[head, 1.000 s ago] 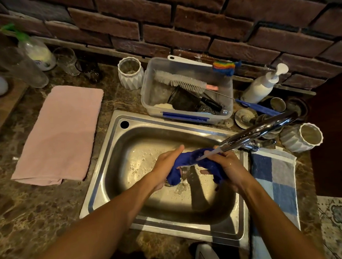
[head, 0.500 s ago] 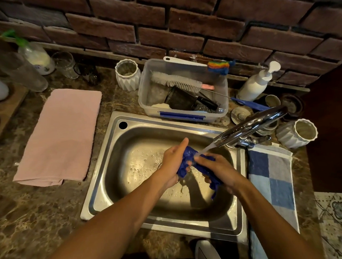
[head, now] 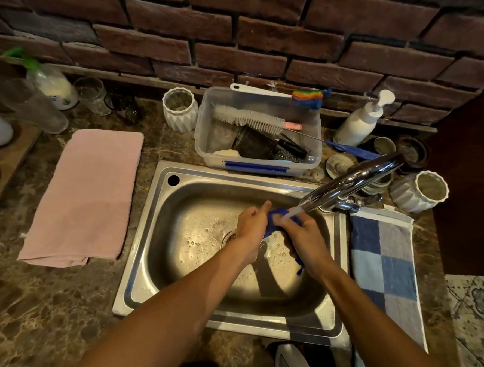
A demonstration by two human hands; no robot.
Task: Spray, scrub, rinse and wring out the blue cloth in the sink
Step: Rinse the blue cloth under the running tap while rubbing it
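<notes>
The blue cloth (head: 274,221) is bunched between both hands over the steel sink (head: 165,244), right under the spout of the chrome tap (head: 348,182), from which a stream of water runs onto it. My left hand (head: 252,225) grips its left side, thumb pointing up. My right hand (head: 303,239) grips the right side, and a blue end hangs below that wrist. Most of the cloth is hidden by my fingers. Water drops speckle the sink floor around the drain (head: 228,236).
A pink towel (head: 85,193) lies left of the sink, a blue checked towel (head: 384,259) on the right. Behind the sink stands a clear tub (head: 313,139) with brushes, a white pump bottle (head: 361,119), white ribbed cups (head: 178,109), glasses and a spray bottle (head: 49,79).
My hands have come closer together, gathering the stretched cloth into a tight bunch under the running tap. The camera view has shifted slightly.
</notes>
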